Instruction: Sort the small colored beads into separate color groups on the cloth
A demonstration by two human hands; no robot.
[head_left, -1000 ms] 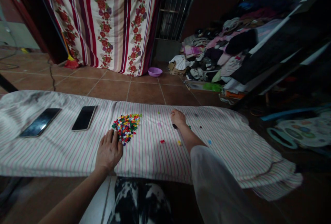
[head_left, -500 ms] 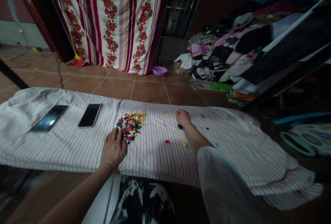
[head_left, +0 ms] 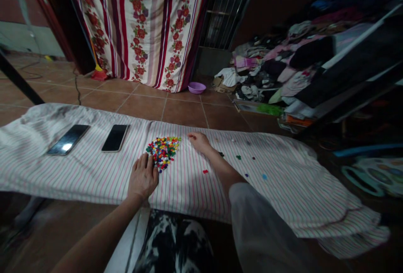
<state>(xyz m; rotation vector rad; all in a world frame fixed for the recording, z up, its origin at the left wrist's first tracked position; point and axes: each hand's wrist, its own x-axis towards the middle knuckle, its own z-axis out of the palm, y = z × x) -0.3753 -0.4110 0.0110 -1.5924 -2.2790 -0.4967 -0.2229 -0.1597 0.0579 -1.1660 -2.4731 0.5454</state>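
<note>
A pile of small multicoloured pieces (head_left: 164,150) lies on the striped cloth (head_left: 182,189). My left hand (head_left: 144,176) rests flat at the near left edge of this pile, fingers stretched out. To the right of the pile, my right hand (head_left: 199,140) is held low over the cloth with its fingers pinched together; whatever is between them is too small to make out. Spread out near my right arm are small sorted pieces: red (head_left: 205,171), green (head_left: 238,157), dark brown (head_left: 253,158), dark blue (head_left: 246,175) and light blue (head_left: 264,177). Black pieces (head_left: 221,154) are partly covered by the forearm.
Two phones (head_left: 68,140) lie on the cloth at left. Beyond the far edge are a tiled floor (head_left: 147,103), a purple basin (head_left: 197,87) and a flowered curtain (head_left: 157,25). A heap of clothes (head_left: 270,63) fills the back right.
My right hand has moved left, from the black pieces toward the pile. My left hand stays by the pile. The view has shifted slightly.
</note>
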